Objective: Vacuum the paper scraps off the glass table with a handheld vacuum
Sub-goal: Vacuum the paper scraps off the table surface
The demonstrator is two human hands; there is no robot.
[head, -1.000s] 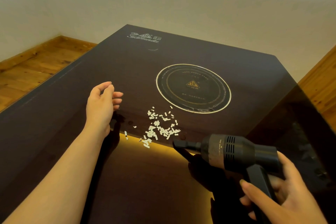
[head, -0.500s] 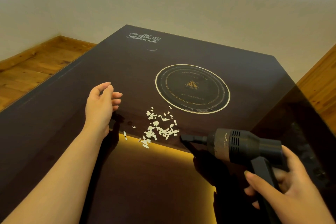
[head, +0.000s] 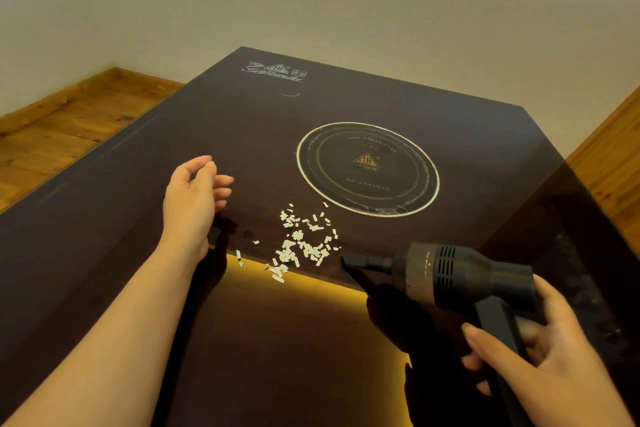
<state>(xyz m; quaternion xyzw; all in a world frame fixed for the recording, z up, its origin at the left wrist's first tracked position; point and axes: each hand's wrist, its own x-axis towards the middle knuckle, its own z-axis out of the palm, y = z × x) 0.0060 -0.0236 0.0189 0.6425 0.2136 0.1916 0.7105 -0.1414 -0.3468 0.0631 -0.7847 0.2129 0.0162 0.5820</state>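
The clean-up has barely begun, judging by how things lie. The paper scraps (head: 304, 243) sit in one loose cluster on the dark glass bench (head: 104, 218), toward the near edge of its upper pane and just short of the printed ring (head: 368, 169); a few strays lie off to the left, near the glowing yellow seam. None looks lifted yet.

The right hand (head: 540, 354) is wrapped round the grip of the handheld vacuum (head: 460, 276), whose narrow nozzle (head: 360, 262) points left and stands just beside the right fringe of the cluster, low over the glass. Whether the tip touches the surface, or whether the motor runs, cannot be told from this angle.

The left hand (head: 194, 204) holds nothing: fingers loosely curled and apart, resting or hovering at the bench left of the scraps.

What is left is nearly everything: sweep the nozzle leftward through the pile, then collect the outliers by the seam.
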